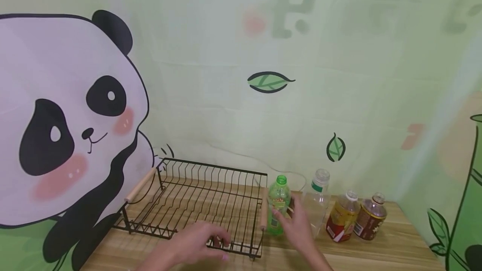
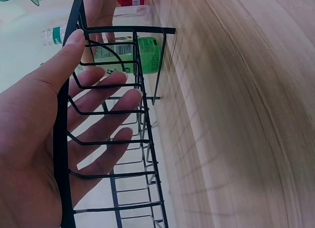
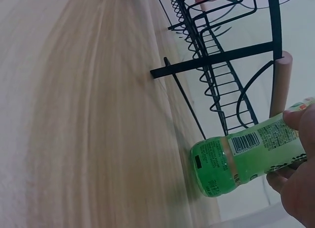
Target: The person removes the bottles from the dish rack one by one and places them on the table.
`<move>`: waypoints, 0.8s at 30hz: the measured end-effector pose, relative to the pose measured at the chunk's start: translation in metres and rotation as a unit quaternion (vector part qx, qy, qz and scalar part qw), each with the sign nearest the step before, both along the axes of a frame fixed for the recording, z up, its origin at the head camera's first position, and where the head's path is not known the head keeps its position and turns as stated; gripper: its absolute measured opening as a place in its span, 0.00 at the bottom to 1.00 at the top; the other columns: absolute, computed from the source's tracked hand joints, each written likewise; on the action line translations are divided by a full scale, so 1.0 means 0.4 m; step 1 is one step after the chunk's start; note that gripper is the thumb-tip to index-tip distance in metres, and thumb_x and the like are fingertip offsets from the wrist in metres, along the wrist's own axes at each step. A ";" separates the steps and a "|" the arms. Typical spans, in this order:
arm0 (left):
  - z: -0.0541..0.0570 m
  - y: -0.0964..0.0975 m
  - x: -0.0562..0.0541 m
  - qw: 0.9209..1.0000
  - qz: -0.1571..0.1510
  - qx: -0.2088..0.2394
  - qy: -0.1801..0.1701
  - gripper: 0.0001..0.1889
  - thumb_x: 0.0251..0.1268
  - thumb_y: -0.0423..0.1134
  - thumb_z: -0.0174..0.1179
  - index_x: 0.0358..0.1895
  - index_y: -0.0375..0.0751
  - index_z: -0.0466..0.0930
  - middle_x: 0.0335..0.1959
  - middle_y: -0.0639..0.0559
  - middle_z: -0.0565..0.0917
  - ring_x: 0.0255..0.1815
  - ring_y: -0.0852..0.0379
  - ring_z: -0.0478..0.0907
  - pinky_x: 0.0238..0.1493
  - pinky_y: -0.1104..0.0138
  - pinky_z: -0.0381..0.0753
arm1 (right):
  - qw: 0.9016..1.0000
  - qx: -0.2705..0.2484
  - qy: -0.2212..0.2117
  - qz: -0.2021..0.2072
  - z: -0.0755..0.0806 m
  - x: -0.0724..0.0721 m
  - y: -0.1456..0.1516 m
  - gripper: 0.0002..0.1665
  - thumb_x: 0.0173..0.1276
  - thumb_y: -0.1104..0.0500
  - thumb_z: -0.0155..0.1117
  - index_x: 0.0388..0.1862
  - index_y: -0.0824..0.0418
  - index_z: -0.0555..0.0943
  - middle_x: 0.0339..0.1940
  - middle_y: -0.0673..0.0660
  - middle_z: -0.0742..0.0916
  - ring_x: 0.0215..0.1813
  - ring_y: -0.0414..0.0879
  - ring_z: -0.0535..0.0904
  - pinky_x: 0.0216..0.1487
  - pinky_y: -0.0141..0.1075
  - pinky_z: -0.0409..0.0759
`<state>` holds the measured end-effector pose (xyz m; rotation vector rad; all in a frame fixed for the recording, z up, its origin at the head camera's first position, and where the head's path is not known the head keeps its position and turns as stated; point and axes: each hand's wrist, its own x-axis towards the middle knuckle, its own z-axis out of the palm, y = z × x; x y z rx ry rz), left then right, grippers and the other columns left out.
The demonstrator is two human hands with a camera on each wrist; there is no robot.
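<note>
My right hand (image 1: 295,223) grips a green plastic bottle (image 1: 279,198) around its middle, thumb on one side and fingers on the other. The bottle has no cap and stands nearly upright just right of a black wire dish rack (image 1: 211,166), close to its wooden handle (image 1: 264,209). A barcode and printed label show on the bottle (image 3: 246,149) in the right wrist view. At the rack's front rail is my left hand (image 1: 201,237). Its fingers (image 2: 110,114) reach loosely behind the wires, and its thumb lies along the rail.
To the right stand a clear bottle (image 1: 318,204) with a green neck band, a yellow-and-red labelled bottle (image 1: 342,216) and a brown labelled bottle (image 1: 370,217). All are on the wooden table (image 1: 403,237). A panda-printed cloth (image 1: 211,74) hangs behind, with a thin cord (image 1: 256,159) before it.
</note>
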<state>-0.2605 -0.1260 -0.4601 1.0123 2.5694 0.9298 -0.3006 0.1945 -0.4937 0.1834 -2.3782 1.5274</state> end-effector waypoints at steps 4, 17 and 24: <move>-0.009 0.003 0.010 0.999 0.007 -0.013 0.028 0.22 0.64 0.66 0.67 0.53 0.61 0.89 0.47 0.71 0.87 0.43 0.73 0.80 0.48 0.67 0.85 | 1.000 0.005 -0.006 -0.006 -0.011 0.001 0.000 0.41 0.70 0.58 0.76 0.76 0.62 0.67 0.72 0.65 0.79 0.74 0.65 0.74 0.70 0.56 0.76; -0.003 0.008 0.010 0.995 0.021 -0.030 0.096 0.26 0.63 0.73 0.62 0.52 0.61 0.89 0.44 0.72 0.88 0.41 0.73 0.82 0.49 0.65 0.85 | 0.999 0.028 -0.013 -0.025 -0.014 -0.005 -0.012 0.44 0.71 0.57 0.76 0.78 0.66 0.65 0.72 0.69 0.78 0.73 0.66 0.76 0.68 0.54 0.78; -0.011 0.006 0.012 0.995 0.023 -0.028 0.093 0.27 0.62 0.74 0.60 0.53 0.62 0.89 0.48 0.72 0.87 0.49 0.68 0.84 0.55 0.59 0.86 | 0.993 0.093 -0.070 -0.003 -0.023 0.026 -0.004 0.51 0.69 0.53 0.77 0.80 0.72 0.61 0.73 0.76 0.75 0.71 0.71 0.75 0.66 0.60 0.79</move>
